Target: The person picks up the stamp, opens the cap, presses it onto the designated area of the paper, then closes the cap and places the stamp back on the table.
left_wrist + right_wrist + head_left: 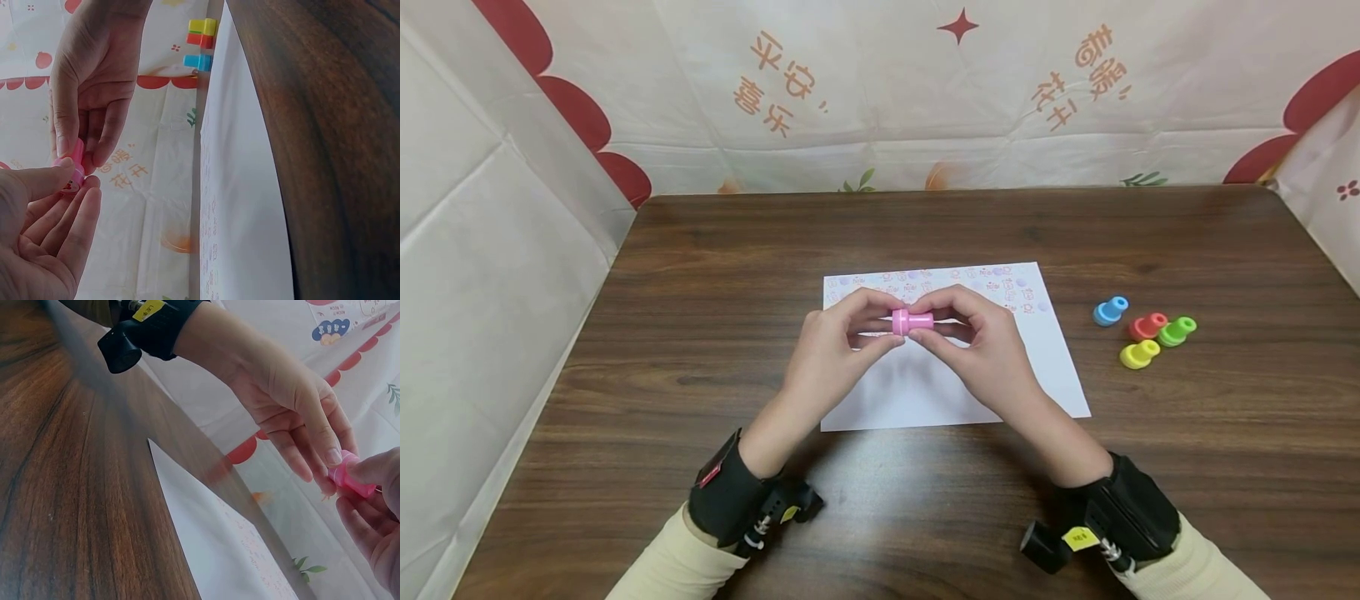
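A pink toy stamp (913, 322) is held level above a white sheet of paper (925, 392). My left hand (831, 350) pinches its wide end between thumb and fingertips. On the narrow handle side, my right hand (988, 350) pinches it the same way. In the left wrist view, the stamp (76, 159) shows its round end face with a small red figure. Rows of small red and purple prints run along the paper's far part, partly hidden behind the hands.
To the right of the paper stand a blue stamp (1110, 311), a red stamp (1147, 326), a green stamp (1177, 332) and a yellow stamp (1140, 354). All are on the brown wooden table (715, 333). A printed white cloth (880, 92) hangs behind.
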`<state>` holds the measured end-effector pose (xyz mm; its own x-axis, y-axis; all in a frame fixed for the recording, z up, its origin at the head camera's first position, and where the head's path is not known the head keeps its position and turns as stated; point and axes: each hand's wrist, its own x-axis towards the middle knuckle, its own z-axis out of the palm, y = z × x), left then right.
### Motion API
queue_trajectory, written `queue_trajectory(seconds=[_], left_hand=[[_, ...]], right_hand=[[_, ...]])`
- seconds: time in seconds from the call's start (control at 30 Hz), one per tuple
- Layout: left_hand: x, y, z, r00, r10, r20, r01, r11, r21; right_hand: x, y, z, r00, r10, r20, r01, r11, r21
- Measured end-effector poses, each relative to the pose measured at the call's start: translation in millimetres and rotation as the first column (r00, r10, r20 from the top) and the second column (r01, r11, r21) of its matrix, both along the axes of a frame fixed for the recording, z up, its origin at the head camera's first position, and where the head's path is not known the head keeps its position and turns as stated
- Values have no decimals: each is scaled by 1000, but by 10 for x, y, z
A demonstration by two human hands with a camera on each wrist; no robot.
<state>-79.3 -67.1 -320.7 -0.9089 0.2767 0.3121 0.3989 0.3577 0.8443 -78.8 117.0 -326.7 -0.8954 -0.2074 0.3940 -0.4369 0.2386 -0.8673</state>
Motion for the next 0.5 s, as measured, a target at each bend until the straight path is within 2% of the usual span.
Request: queue_trajectory(seconds=[0.5], left_hand=[[4,-5,1,1000,-15,-11,15,999,-30]], right_hand=[[-5,4,-14,1000,22,0,-22,1000,-5]])
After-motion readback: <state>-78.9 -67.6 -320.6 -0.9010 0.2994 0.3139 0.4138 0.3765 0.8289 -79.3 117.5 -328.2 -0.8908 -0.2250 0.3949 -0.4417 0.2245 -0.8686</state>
